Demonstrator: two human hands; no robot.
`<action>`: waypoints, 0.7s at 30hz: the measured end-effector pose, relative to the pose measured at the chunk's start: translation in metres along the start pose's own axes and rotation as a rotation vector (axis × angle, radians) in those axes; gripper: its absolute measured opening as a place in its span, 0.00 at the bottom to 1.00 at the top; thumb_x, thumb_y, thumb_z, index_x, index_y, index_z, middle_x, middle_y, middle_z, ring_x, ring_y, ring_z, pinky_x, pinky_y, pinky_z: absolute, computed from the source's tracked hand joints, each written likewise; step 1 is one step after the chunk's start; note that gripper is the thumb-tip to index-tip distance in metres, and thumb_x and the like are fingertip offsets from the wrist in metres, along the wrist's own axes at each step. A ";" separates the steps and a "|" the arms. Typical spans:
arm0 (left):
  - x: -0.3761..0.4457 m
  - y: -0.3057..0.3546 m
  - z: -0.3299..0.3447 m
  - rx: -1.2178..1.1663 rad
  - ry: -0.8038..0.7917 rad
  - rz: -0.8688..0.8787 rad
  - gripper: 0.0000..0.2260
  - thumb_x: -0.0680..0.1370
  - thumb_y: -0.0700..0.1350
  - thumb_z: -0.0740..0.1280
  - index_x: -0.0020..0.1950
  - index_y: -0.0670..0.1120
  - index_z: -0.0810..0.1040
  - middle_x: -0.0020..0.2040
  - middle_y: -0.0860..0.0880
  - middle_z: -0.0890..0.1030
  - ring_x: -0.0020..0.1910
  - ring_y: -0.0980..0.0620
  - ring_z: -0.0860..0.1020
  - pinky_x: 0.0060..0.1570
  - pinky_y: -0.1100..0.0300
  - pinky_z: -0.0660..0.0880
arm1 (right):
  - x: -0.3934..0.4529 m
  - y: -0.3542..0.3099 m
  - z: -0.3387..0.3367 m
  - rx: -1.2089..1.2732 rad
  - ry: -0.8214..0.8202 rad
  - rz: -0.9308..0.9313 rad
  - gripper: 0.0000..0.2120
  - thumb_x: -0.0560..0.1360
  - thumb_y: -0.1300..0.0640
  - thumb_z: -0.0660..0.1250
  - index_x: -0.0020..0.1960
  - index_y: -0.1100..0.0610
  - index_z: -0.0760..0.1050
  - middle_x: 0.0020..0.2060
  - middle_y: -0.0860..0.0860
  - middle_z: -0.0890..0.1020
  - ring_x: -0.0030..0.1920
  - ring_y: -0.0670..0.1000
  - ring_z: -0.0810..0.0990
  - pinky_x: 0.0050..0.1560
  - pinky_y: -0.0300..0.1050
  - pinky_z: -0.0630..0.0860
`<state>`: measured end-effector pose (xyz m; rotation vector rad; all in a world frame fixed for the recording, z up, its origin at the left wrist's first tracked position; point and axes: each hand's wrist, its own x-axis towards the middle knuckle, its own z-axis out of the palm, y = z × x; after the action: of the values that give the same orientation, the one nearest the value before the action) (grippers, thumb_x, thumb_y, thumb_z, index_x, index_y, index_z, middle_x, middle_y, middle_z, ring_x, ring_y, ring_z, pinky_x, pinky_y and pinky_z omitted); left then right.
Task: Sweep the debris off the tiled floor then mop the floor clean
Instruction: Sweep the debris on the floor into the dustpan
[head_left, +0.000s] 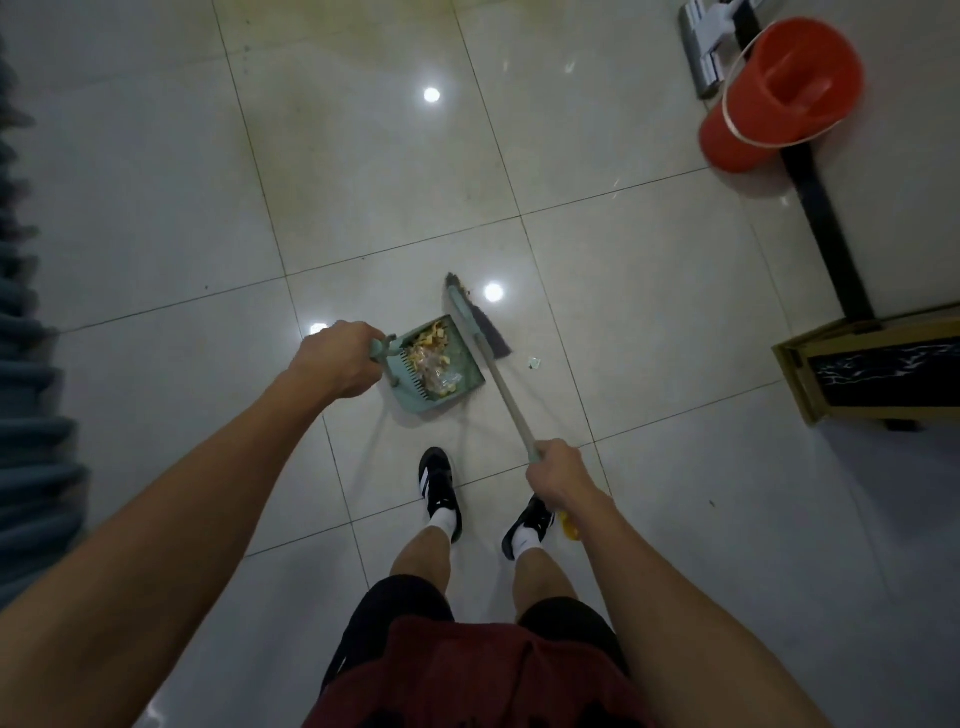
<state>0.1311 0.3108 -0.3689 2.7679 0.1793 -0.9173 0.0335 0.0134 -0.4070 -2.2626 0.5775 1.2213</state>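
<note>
A pale green dustpan (462, 376) rests on the glossy tiled floor (363, 171) just ahead of my feet, holding a heap of yellow scraps and clear wrappers (434, 358). My left hand (337, 364) is shut on the dustpan's handle at its left side. My right hand (558, 473) grips the long handle of a broom (475, 322), whose dark bristles lie along the dustpan's right edge. One small pale scrap (533, 362) lies on the tile right of the bristles. A yellow bit (569, 527) shows beside my right shoe.
An orange bucket (779, 93) stands at the upper right, with a flat mop head (709, 47) behind it. A dark strip (826, 234) runs from the bucket down to a wood-framed cabinet (872, 369) at the right. Blue-grey fabric (31, 415) hangs along the left edge.
</note>
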 end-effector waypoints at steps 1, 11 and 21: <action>0.001 0.003 -0.002 0.009 -0.006 0.023 0.14 0.77 0.43 0.67 0.61 0.52 0.82 0.47 0.50 0.81 0.43 0.48 0.79 0.43 0.52 0.81 | -0.004 -0.002 0.004 0.054 -0.015 -0.006 0.20 0.78 0.65 0.61 0.69 0.62 0.74 0.56 0.61 0.80 0.47 0.59 0.81 0.43 0.46 0.81; 0.008 0.011 -0.030 0.088 -0.030 0.094 0.13 0.76 0.45 0.67 0.60 0.52 0.83 0.48 0.48 0.82 0.45 0.46 0.79 0.47 0.49 0.81 | -0.023 0.026 -0.016 0.326 0.062 0.087 0.22 0.75 0.65 0.62 0.68 0.55 0.77 0.37 0.56 0.81 0.27 0.51 0.75 0.27 0.42 0.73; 0.010 0.061 -0.025 0.140 -0.060 0.210 0.16 0.76 0.47 0.68 0.64 0.52 0.81 0.48 0.49 0.82 0.45 0.47 0.79 0.47 0.51 0.81 | -0.034 0.068 -0.035 0.202 0.260 0.145 0.15 0.74 0.64 0.62 0.60 0.62 0.79 0.45 0.59 0.82 0.35 0.54 0.78 0.31 0.44 0.78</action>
<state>0.1651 0.2582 -0.3453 2.8110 -0.1889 -0.9897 -0.0008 -0.0570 -0.3775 -2.2514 0.9331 0.8908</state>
